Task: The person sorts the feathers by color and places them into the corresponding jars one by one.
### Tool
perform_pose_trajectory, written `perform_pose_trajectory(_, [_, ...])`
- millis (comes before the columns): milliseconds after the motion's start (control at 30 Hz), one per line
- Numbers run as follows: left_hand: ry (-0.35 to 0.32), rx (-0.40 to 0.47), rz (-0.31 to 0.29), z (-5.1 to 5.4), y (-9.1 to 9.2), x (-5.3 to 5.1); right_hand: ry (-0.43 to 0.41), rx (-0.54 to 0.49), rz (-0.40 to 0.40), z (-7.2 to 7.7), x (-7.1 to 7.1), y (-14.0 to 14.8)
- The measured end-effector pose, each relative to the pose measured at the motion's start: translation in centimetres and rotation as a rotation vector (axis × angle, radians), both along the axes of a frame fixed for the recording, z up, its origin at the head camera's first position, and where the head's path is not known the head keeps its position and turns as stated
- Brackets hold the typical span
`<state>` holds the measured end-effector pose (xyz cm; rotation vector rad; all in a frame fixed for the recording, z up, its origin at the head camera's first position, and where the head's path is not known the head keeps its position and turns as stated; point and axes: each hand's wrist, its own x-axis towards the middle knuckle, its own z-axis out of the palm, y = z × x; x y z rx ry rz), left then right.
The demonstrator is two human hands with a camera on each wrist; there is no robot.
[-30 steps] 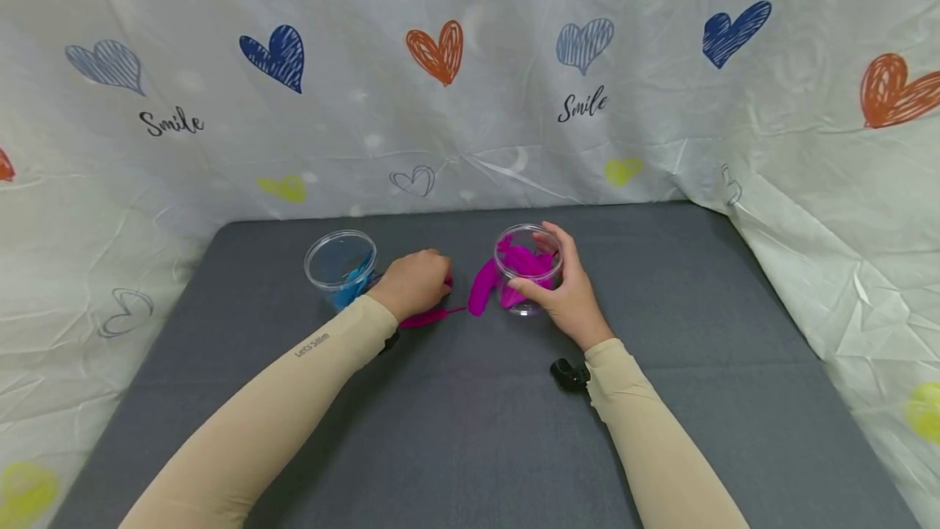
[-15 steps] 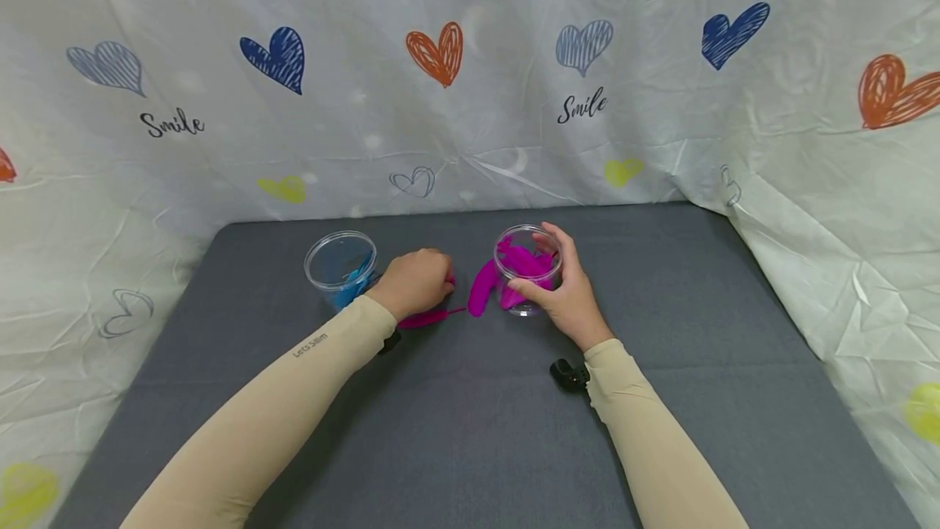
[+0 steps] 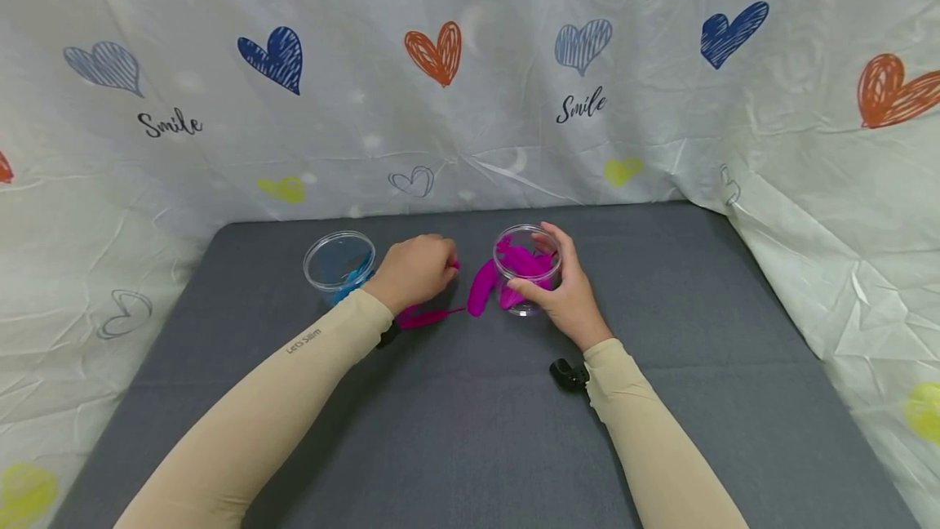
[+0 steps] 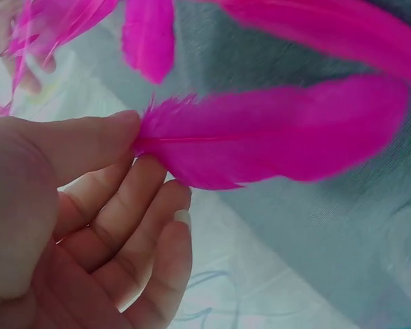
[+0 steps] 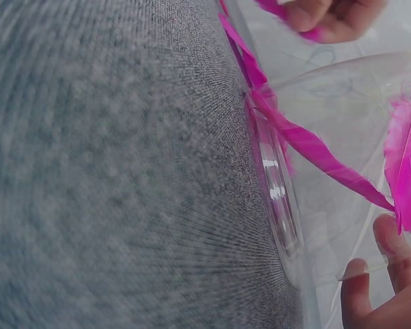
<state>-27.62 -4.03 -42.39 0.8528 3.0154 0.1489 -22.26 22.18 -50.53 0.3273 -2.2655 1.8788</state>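
My left hand (image 3: 420, 268) pinches a magenta feather (image 4: 281, 133) near its quill end between thumb and index finger, the other fingers curled below, in the left wrist view. In the head view the hand covers most of that feather. My right hand (image 3: 569, 296) grips a clear plastic cup (image 3: 525, 311) from its right side, thumb in front. Inside lie several magenta feathers (image 3: 525, 262). One more magenta feather (image 3: 481, 288) leans or lies just left of the cup. Between the hands, a darker pink feather (image 3: 426, 317) rests on the table.
Left of my left hand stands a second clear cup (image 3: 329, 258) with blue feathers (image 3: 343, 292) inside. Dark grey cloth covers the table (image 3: 470, 431). Behind it hangs a white curtain (image 3: 499, 145) printed with hearts.
My left hand has lifted slightly and shifted a little away from me and to the right with the pinched feather. My right hand and its cup have stayed put.
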Motion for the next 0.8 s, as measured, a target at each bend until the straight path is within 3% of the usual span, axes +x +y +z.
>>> perform_pose_trajectory(200, [0.050,0.045,0.000,2.6,0.8,0.3,0.000,-0.011,-0.003,0.0,0.0,0.0])
perform_pose_trajectory(800, [0.270,0.206,-0.107,10.1,2.9,1.8,0.014,-0.018,0.005,0.0,-0.1,0.0])
